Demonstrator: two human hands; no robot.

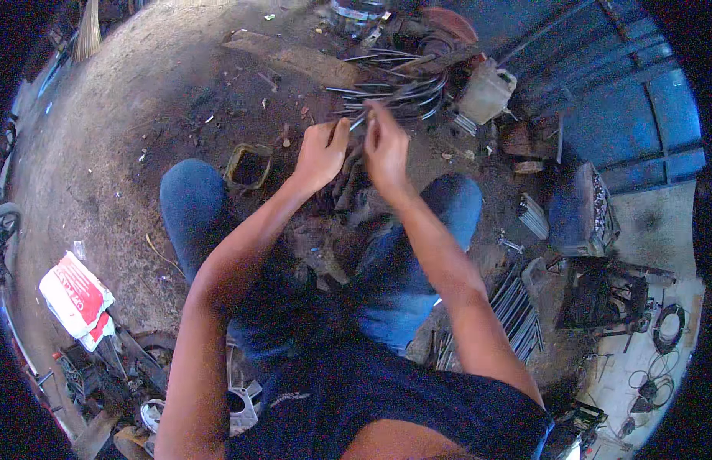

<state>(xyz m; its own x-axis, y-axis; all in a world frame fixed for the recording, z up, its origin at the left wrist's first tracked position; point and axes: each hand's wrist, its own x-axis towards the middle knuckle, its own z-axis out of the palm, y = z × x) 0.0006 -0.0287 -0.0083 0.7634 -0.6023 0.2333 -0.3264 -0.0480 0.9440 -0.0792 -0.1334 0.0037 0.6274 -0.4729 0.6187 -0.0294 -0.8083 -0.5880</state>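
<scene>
My left hand (323, 153) is closed, with thumb and fingers pinched on a short, shiny metal rod (357, 122) that points toward my right hand. My right hand (386, 153) is right beside the rod's other end, its fingers bent and smeared by motion. Whether those fingers grip the rod or something small cannot be made out. Just beyond both hands lies a heap of curved metal rods (402, 96) on the dirt floor. Below the hands, between my knees, is a dark crumpled cloth (352, 188).
A square open tin (248, 166) with dark contents stands by my left knee. At the far right is a whitish jerrycan (486, 92). Straight rods (517, 310) and wrenches (511, 244) lie to my right. A white-and-red sack (76, 295) rests at left; a wooden plank (294, 57) lies ahead.
</scene>
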